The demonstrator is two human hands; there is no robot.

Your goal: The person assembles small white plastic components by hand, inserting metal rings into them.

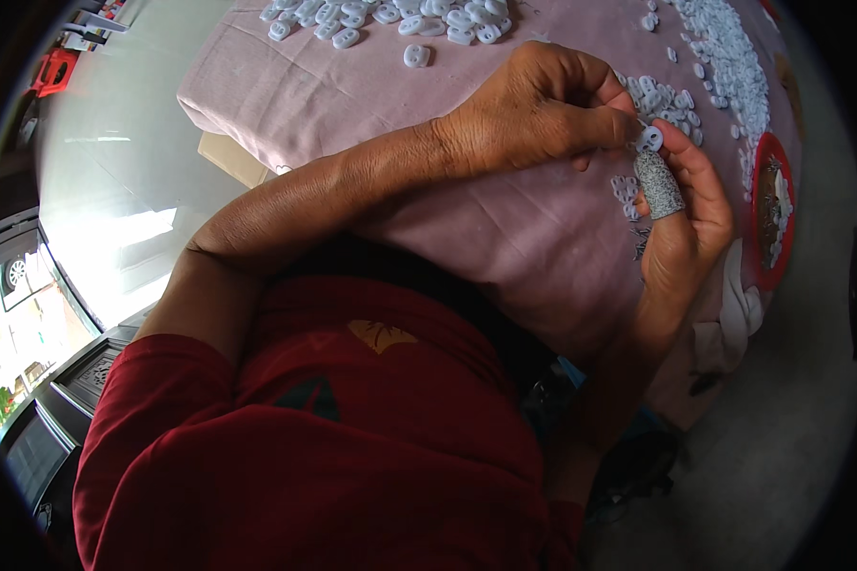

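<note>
Between the thumb and fingers of my right hand [690,205] is a small white oval plastic piece with two holes [649,139]. A grey speckled finger sleeve [659,186] covers that thumb. My left hand [552,109] is closed in a pinch right against the piece's upper left side. What its fingertips hold is too small to make out. Just beyond both hands lies a pile of similar white pieces [671,105]. Below the fingertips, a small cluster of white pieces [626,193] and some tiny dark slivers [641,244] rest on the pink cloth [505,228].
A larger heap of white pieces [428,17] lies at the far side, with one loose piece [416,56] before it. Many smaller white pieces [733,71] spread along the right. A red tray [764,276] with white bits stands at the cloth's right edge.
</note>
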